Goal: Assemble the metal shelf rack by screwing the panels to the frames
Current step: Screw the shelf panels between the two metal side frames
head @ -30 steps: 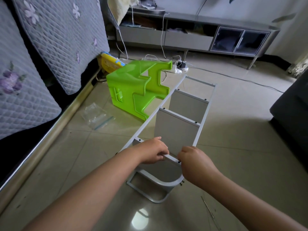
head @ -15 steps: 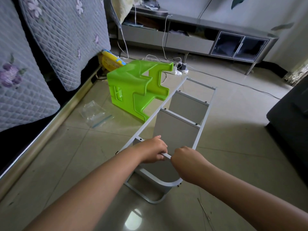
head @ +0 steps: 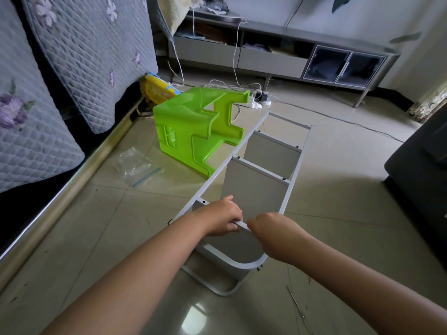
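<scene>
The grey metal shelf rack lies lengthwise on the tiled floor, its two side frames running away from me with several panels set between them. My left hand grips the top edge of the nearest panel. My right hand is curled over the same edge just to the right, close to the right frame rail. What its fingers hold is hidden. The rounded frame end sits below my hands.
An overturned green plastic stool lies left of the rack. A clear zip bag rests on the floor by the bed edge. A thin metal tool lies near my right forearm. Cables and a power strip sit behind; a dark sofa stands right.
My right hand has slid left along the panel edge toward my left hand. The view has shifted slightly; the rack has stayed in place.
</scene>
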Tool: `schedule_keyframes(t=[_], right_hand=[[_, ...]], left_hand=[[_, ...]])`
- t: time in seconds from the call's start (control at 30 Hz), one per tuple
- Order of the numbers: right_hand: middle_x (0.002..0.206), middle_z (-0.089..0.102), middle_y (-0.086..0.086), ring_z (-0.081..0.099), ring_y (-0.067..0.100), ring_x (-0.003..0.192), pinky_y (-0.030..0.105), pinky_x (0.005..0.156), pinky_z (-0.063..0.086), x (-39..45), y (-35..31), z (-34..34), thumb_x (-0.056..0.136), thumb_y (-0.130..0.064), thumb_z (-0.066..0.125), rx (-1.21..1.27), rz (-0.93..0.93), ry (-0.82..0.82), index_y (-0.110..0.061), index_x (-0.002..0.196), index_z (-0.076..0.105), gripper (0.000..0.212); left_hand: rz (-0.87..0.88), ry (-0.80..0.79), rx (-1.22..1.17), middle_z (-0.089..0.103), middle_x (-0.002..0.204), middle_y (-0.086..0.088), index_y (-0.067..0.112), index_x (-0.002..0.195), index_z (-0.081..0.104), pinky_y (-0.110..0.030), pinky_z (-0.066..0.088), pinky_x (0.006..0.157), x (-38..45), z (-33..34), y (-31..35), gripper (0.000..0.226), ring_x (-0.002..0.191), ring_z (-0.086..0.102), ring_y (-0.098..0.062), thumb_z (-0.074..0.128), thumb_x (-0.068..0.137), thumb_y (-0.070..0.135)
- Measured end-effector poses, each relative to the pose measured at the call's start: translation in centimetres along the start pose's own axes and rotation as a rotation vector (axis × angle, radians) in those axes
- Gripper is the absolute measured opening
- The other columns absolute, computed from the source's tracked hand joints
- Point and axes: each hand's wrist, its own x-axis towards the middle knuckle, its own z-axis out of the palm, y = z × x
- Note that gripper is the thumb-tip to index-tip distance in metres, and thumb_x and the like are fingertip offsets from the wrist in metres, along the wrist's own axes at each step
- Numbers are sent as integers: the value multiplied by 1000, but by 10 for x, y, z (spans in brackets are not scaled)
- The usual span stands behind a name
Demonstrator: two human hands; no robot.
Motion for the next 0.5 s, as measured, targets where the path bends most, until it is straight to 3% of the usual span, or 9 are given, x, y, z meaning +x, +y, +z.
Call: schedule_keyframes(t=[0.07,0.17,0.27,0.33,0.4,0.43,0.5], right_hand=[[63,22,-3,39,19,79,25,68,32,0,1,1,91,0,43,3,10,1,-6,115,51,25],[65,31,-1,41,20,77,27,60,34,-2,4,4,90,-1,43,36,55,18,-5,113,51,25],[97,58,9,54,27,87,31,68,43,-5,4,8,93,-7,43,105,105,74,-9,115,50,24],[111,58,8,56,25,101,32,76,45,-12,6,13,97,-22,41,207,150,168,-13,121,48,27],[119,56,4,52,21,110,31,84,45,-24,11,25,97,-34,41,342,209,291,-17,128,45,36],[120,56,2,52,19,112,29,86,44,-30,16,36,96,-35,42,425,255,381,-16,128,47,38],[111,62,3,54,16,99,25,81,41,-41,23,72,95,-29,45,623,416,542,-12,119,57,32]], left_hand=[[-12,7,-2,60,117,-14,-1,106,62,-20,-2,111,-1,1,-1,25,118,49,-22,50,94,18],[-33,9,-6,61,94,-16,8,83,54,-26,8,115,-2,2,-4,16,101,54,-27,52,93,21],[-53,3,-23,55,81,-10,10,82,55,-24,10,115,0,-2,-3,14,97,56,-27,55,92,20],[-60,7,-31,61,86,-11,4,93,64,-20,9,112,-1,-3,-4,17,97,57,-25,56,91,19],[-60,3,-33,63,89,-9,7,100,65,-23,22,108,-4,-2,-4,20,101,57,-23,56,91,21],[-54,-1,-20,63,93,-8,9,102,65,-27,32,102,-6,-2,-4,22,103,55,-23,54,91,25],[-37,-33,59,62,110,-3,15,111,63,-28,37,93,-9,-2,0,42,112,52,-20,39,89,42]])
